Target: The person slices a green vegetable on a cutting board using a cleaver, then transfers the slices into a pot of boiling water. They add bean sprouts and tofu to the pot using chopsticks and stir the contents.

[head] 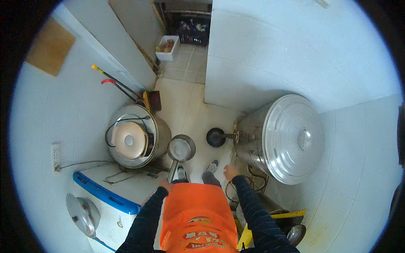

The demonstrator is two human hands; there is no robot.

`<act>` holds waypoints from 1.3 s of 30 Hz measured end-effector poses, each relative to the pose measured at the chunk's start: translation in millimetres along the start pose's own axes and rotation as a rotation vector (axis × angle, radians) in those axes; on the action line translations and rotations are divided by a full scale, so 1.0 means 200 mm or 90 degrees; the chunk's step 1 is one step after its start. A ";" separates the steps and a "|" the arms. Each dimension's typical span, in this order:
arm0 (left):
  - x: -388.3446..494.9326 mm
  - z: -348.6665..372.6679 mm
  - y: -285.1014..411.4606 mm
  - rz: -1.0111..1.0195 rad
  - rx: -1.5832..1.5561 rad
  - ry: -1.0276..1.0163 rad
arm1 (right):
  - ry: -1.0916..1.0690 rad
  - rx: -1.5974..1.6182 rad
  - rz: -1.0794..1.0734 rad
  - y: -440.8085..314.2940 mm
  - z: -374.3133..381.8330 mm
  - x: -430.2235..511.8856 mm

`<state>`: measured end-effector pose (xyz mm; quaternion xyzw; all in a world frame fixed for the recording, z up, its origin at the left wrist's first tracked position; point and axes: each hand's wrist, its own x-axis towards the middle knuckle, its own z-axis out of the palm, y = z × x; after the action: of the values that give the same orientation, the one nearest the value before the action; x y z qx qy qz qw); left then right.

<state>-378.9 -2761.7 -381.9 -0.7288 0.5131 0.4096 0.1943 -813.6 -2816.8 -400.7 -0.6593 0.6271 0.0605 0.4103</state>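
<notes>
My left hand (pixel 165 185) grips the long handle of a metal dipper (pixel 181 148), which hangs over the floor with its round bowl facing up. The bowl looks bare inside. My right hand (pixel 231 173) is held out over the floor with its fingers curled, and nothing shows in it. To its right stands a large metal pot with a domed lid (pixel 292 139). A tap on that pot's side reaches over a small black basin (pixel 216 137) on the floor. An orange apron (pixel 197 205) covers my front.
A round appliance (pixel 129 140) with a cord sits on a lidded metal drum (pixel 163 132) at left. Two long-handled tools (pixel 121 83) lean behind it. A white chest with a blue edge (pixel 106 193) carries a lidded pot (pixel 83 215). Ahead, a white foam box (pixel 165 56) stands beside the passage.
</notes>
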 end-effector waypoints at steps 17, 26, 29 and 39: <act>1.49 0.23 0.64 0.172 -0.036 -0.135 | 0.265 0.013 0.299 0.73 -0.19 1.45; 1.65 0.27 0.72 0.283 -0.100 -0.117 | 0.105 0.000 0.069 0.72 -0.19 1.59; 1.65 0.26 0.74 0.271 -0.091 -0.121 | 0.061 -0.063 0.009 0.66 -0.20 1.60; 1.64 0.27 0.72 0.251 -0.072 -0.100 | 0.050 -0.225 0.051 0.60 -0.22 1.65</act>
<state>-485.7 -2974.3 -654.5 -0.5897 0.6053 0.5234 0.1085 -869.0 -3086.6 -623.9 -0.6972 0.6482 0.1603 0.2607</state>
